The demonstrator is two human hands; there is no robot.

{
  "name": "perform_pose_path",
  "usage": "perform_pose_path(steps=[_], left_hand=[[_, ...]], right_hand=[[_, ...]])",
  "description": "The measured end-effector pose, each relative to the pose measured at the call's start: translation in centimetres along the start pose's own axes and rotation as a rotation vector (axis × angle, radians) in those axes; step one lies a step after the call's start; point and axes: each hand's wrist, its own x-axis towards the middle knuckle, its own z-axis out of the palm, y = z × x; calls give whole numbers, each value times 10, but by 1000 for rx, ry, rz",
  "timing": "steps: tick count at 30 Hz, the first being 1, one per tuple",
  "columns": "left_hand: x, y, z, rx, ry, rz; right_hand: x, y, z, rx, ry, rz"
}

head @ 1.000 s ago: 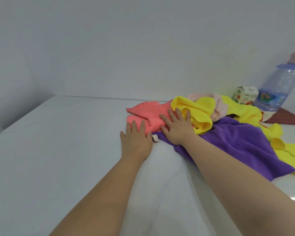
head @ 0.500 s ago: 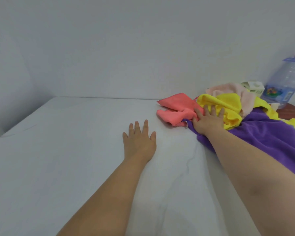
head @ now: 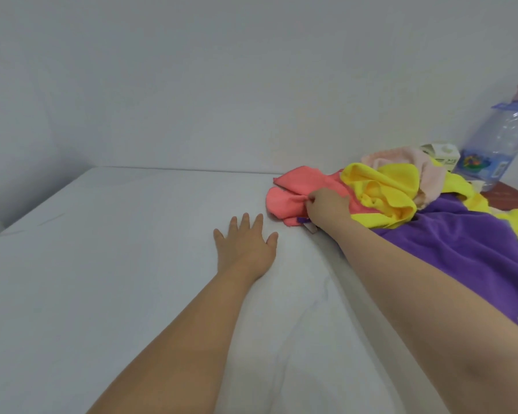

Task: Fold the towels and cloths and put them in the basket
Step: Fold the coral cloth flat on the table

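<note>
My left hand point(head: 245, 249) flat, fingers spread on white creased cloth-covered desk point(head: 102, 264), my right hand point(head: 326, 207) fingers pinching crumpled coral-pink microfibre cloth point(head: 284, 198), plain white wall point(head: 222, 85) behind

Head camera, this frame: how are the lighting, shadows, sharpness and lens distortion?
Head view: light is soft and even, with no hard shadows; the whole frame is a little soft, so print on the water bottle and carton is unreadable; wide-angle bending probably causes the water bottle's lean at the right edge; the right hand pinching the pink cloth shows no motion smear.
</note>
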Motion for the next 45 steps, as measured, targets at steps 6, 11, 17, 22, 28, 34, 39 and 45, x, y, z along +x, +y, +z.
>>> perform_pose_path(steps=[6,11,17,22,28,34,39,45], left_hand=[[-17,-20,-26,-844,198,-5],[-55,-48,-57,-1187,202,-99],[-96,-90,-62,-1159,281,-200],[-127,-80,-54,-1124,343,-133],[-127,-95,-49,-919,427,-227],[-131,-97,-61,-1079,468,-238],[-140,-74,-64,-928,125,50],[-139,-69,-48,-409,41,312]], right_hand=[[-9,-56,-53,746,119,77],[-57,-98,-95,1038,11,-41],[-158,-96,-89,895,-232,-16],[-211,-62,-47,469,-219,-167],[-223,-40,-51,204,-263,-180],[-215,-29,-49,187,-132,-42],[-206,-24,-47,78,-161,-108],[-203,-36,-64,-41,-17,-170]])
